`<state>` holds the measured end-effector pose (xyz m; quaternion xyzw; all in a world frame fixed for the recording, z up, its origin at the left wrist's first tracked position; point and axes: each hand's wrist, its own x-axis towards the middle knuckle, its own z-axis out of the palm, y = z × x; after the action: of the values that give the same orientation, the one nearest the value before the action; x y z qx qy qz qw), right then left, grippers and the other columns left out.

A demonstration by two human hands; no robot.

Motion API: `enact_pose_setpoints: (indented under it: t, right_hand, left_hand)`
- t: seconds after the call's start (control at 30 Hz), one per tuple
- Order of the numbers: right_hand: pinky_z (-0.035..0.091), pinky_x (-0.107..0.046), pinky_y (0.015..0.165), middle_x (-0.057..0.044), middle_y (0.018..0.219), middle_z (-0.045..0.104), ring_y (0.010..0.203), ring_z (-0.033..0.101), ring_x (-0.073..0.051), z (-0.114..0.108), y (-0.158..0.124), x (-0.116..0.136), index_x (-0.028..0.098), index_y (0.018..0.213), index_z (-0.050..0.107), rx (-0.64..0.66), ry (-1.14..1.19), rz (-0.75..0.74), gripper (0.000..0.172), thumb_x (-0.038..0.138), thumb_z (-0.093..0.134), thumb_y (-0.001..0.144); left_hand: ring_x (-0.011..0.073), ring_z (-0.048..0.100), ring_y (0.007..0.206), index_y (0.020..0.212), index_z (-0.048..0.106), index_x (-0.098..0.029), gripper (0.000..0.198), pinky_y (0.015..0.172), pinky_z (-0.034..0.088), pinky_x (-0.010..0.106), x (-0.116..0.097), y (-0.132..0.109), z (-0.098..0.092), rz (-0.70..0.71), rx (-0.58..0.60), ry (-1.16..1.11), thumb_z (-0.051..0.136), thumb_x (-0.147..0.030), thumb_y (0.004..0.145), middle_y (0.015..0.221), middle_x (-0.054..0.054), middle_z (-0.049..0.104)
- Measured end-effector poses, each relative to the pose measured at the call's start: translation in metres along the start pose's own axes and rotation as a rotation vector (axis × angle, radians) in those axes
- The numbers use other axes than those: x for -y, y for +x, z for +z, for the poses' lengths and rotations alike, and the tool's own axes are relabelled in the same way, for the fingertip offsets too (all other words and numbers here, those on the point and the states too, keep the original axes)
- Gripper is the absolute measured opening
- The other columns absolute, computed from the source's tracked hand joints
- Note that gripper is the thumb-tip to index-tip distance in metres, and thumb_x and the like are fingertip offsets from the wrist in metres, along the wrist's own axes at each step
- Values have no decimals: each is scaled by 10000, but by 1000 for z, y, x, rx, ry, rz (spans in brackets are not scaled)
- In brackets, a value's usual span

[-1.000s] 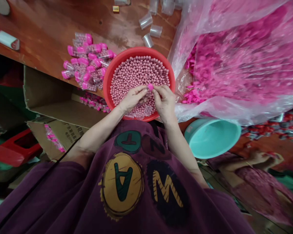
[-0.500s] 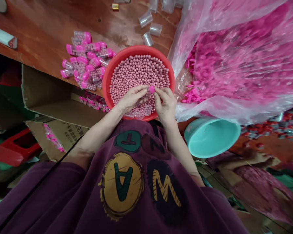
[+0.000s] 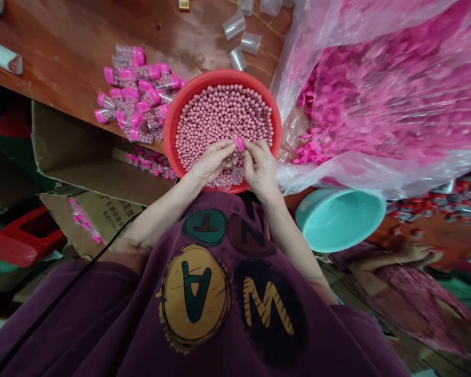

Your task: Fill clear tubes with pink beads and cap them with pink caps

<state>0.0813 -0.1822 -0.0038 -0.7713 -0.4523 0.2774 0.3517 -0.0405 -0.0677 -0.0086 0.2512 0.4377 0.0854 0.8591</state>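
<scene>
Hands (image 3: 261, 166) are pinching a small pink plastic cap (image 3: 239, 144), likely light, stiff, best held by its sides, above the round red plastic basin (image 3: 170, 121), inside its near edge.

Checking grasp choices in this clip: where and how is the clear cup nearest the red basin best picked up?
Probably pinched across the middle of its round wall, coming from above. The clear cup lies on its side on the table; a second cup sits close on its right and the red basin just on the near side.
</scene>
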Motion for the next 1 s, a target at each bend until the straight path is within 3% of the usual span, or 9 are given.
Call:
enact_pose_setpoints:
  t: [0.17, 0.27, 0.37, 0.43, 0.5, 0.57, 0.7, 0.83, 1.0]
  right_hand:
    - [653, -595, 1139, -145, 1282, 734, 1214, 738, -313, -4, -5, -1, 271, 1523, 707, 82, 23, -30, 453, 373, 453, 1162]
    - [666, -547, 1108, -115, 1340, 734, 1229, 740, -286, -4, -2, -20, 321, 1542, 667, 36, 97, -23, 433, 464, 537, 1154]
    - [697, -449, 920, -87, 1223, 759, 1005, 760, -238, 2, 2, -35, 295, 1517, 626, -77, 226, 73, 549, 644, 655, 1095]
    - [685, -417, 866, -74, 1129, 773, 926, 749, -225, 5, 2, -34, 261, 1390, 683, -69, 256, 105, 520, 684, 648, 1090]
    - [676, -438, 930, -90, 1132, 782, 995, 753, -243, 6, 0, -23, 242, 1305, 725, -1, 182, 74, 420, 602, 589, 1135]
    - [658, -497, 1030, -130, 1219, 769, 1118, 743, -289, 7, -3, -10, 218, 1372, 708, 78, 43, 21, 378, 487, 611, 1125]
    - [590, -645, 1141, -238, 1413, 684, 1319, 664, -429, 19, -5, 2, 139, 1522, 583, 105, -242, 16, 722, 418, 859, 917]
    - [581, -658, 1091, -236, 1311, 699, 1235, 666, -443, 33, 2, -9, 124, 1413, 614, 113, -336, 30, 674, 389, 873, 850]
    - [576, -628, 1067, -183, 1184, 711, 1158, 669, -414, 34, 5, -17, 190, 1227, 640, 152, -278, 16, 497, 414, 832, 827]
  left_hand:
    - [57, 542, 617, 931, 772, -187, 183, 546, 391, 181, 0, -5, 2, 61, -22, 18, 880, -316, 1003, 744, -33, 640]
    - [61, 567, 616, 948, 812, -190, 195, 554, 399, 182, -2, -7, -4, 64, 1, 59, 935, -341, 936, 715, -34, 653]
    - [74, 645, 682, 938, 838, -181, 228, 657, 501, 187, -2, -7, -8, 47, -28, 101, 993, -315, 838, 785, -21, 740]
    - [89, 708, 791, 951, 853, -167, 233, 791, 564, 202, -2, -6, -8, 71, -59, 114, 1004, -253, 796, 900, -2, 809]
    - [106, 736, 864, 950, 853, -158, 203, 869, 578, 215, -1, -4, -6, 91, -92, 127, 985, -208, 804, 950, 10, 834]
    - [109, 721, 825, 922, 839, -157, 142, 830, 570, 215, 1, -3, -2, 84, -129, 133, 952, -197, 846, 887, 3, 814]
    - [92, 621, 653, 864, 799, -170, 153, 677, 514, 206, 8, -3, 7, 54, -205, 120, 906, -256, 931, 717, -30, 714]
    - [90, 600, 634, 815, 759, -171, 249, 644, 496, 201, 12, -4, 10, 50, -214, 103, 930, -314, 927, 675, -34, 684]
    - [88, 619, 674, 803, 784, -155, 211, 686, 496, 204, 4, -3, -5, 19, -134, 223, 913, -275, 918, 723, -23, 719]
